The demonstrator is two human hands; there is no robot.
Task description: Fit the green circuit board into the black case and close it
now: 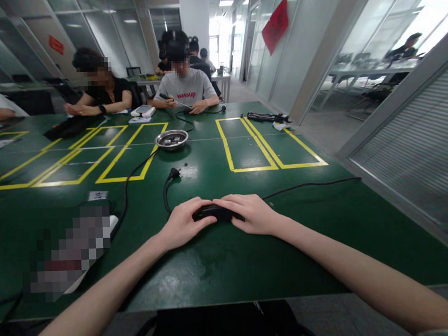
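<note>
Head view: two bare hands meet around one dark item at the near middle of a worktable.
Left hand: curled round the left end of a black object (218, 213), fingers on the far side, thumb on the near side; this left hand (185, 221) is partly closed.
Right hand: curled likewise round the right end, thumb nearer; the right hand (254, 214) has its fingertips close beside the left hand's.
Black object: elongated, smooth, slightly curved, lying sideways at the table's surface; whether it is lifted, I cannot tell.
Plug and cables: a black plug (174, 173) just beyond the left hand, its thin cable curving back toward that hand; another dark cable (313, 185) runs right from near the right hand.
Table: glossy green top (286, 256), with yellow tape outlines (119, 180) farther off.
Bowl: round, shiny metal bowl (163, 146) at the far middle, holding small metal parts (172, 140).
Arms: both forearms reach in from the near corners, slanting inward, backs of hands up.
Far side: a seated co-worker in a grey shirt (169, 85).
</note>
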